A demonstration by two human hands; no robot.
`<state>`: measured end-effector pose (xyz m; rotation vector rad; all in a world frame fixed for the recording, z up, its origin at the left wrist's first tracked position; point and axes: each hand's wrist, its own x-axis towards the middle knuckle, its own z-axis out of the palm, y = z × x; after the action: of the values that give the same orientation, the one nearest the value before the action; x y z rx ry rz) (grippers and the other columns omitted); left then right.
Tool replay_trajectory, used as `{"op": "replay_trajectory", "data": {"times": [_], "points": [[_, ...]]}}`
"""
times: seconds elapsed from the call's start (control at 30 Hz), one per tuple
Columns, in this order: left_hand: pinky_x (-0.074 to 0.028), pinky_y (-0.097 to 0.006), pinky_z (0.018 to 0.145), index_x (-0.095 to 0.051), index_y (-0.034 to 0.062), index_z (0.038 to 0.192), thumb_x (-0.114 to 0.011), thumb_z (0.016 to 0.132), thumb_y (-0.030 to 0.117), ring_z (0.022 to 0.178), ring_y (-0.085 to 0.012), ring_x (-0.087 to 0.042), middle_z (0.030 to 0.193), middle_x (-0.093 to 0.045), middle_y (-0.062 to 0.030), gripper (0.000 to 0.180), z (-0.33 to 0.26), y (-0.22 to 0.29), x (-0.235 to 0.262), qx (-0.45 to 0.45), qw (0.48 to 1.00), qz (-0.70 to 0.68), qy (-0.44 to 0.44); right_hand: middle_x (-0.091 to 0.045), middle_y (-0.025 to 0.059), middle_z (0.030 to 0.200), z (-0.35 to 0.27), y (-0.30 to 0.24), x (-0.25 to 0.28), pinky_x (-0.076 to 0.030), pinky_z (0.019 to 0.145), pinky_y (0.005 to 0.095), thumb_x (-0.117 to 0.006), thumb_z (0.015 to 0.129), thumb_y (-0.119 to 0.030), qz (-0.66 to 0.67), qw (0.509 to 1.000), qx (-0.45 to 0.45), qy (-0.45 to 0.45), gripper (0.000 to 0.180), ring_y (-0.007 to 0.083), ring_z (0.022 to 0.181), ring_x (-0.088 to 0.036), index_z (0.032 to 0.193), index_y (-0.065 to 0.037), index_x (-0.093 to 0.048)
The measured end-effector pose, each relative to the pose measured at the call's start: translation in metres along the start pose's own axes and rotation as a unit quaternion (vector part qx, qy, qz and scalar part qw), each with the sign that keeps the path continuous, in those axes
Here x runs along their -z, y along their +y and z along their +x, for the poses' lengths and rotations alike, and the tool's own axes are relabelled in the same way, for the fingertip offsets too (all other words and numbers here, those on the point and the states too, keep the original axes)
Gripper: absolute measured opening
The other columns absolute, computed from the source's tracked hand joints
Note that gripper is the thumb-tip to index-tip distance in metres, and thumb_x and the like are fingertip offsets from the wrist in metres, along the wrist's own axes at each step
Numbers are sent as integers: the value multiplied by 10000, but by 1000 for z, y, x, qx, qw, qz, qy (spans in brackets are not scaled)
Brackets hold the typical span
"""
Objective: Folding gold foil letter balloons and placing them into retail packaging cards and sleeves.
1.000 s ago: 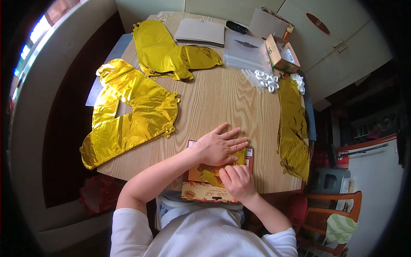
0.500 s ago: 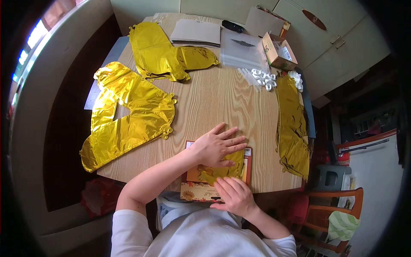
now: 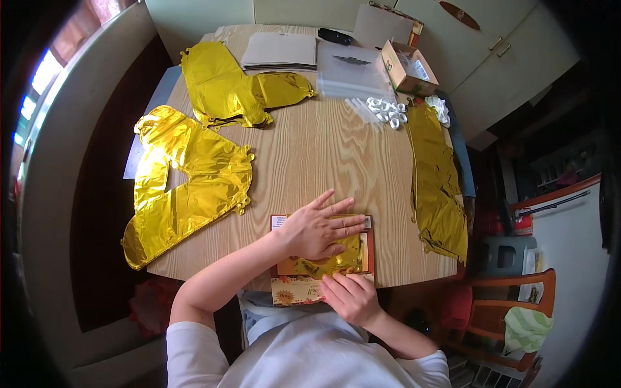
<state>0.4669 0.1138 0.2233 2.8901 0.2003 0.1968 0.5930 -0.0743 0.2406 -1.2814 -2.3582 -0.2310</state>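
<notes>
A folded gold foil balloon (image 3: pixel 350 253) lies on a printed orange and brown cardboard package (image 3: pixel 284 288) at the table's near edge. Flat across the foil rests my left hand (image 3: pixel 315 231), its fingers spread toward the right and holding nothing. Just below it, my right hand (image 3: pixel 352 299) has its fingers bent and closed at the foil's near edge. Its thumb is mostly hidden. Part of the foil and package is covered by both hands.
Large gold foil balloons lie flat at the left (image 3: pixel 194 174), far left (image 3: pixel 217 74) and right (image 3: pixel 436 174) of the wooden table (image 3: pixel 323 149). Toward the back are a paper stack (image 3: pixel 279 50), clear plastic bags (image 3: pixel 356 68), white ribbon rolls (image 3: pixel 388 113), clear straws (image 3: pixel 364 113) and an open box (image 3: pixel 409 74).
The view has shifted slightly. My right hand's thumb, which stuck out over the package before, is now tucked in by the fingers. My left hand stays flat on the foil.
</notes>
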Motion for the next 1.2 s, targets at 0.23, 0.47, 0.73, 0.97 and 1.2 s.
{"op": "replay_trajectory", "data": {"times": [0.23,0.47,0.73,0.97,1.2], "points": [[-79,-535,1201,-283,275,1532,-387,990,450,1479,-259,-205,1591,-263,73,578,-11,11,1,-35,999,5,-24,-629,3,906,4,0,-2,-459,766,314,-691,783,-189,-11,1000,-10,-19,253,158,824,-585,997,-57,-722],[-91,-511,1209,-249,220,1543,-344,1001,450,1484,-238,-194,1588,-271,42,596,-15,18,4,-28,998,21,-50,-614,19,943,6,4,6,-446,820,346,-638,882,-328,50,997,-31,-48,312,170,894,-577,1027,-58,-696],[-116,-475,1208,-203,-8,1513,-432,958,465,1480,-265,-209,1580,-250,-160,764,-20,15,3,-25,999,-35,8,-606,110,1126,7,27,0,-388,1058,442,-621,897,-437,40,990,-132,-39,465,272,1149,-554,1104,-22,-640],[-135,-457,1206,-205,-48,1498,-433,930,493,1470,-321,-223,1569,-237,-216,817,-19,14,8,-30,999,-22,1,-629,159,1202,4,26,-5,-389,1083,451,-656,832,-212,35,990,-132,-47,342,278,1175,-582,1088,14,-642],[-175,-455,1190,-350,-112,1416,-360,915,657,1441,-362,-274,1497,-342,-275,918,-26,18,5,66,997,13,39,-644,172,1181,4,24,-4,-407,1074,447,-663,815,-239,25,989,-134,-62,369,290,1160,-595,1082,15,-668]]}}
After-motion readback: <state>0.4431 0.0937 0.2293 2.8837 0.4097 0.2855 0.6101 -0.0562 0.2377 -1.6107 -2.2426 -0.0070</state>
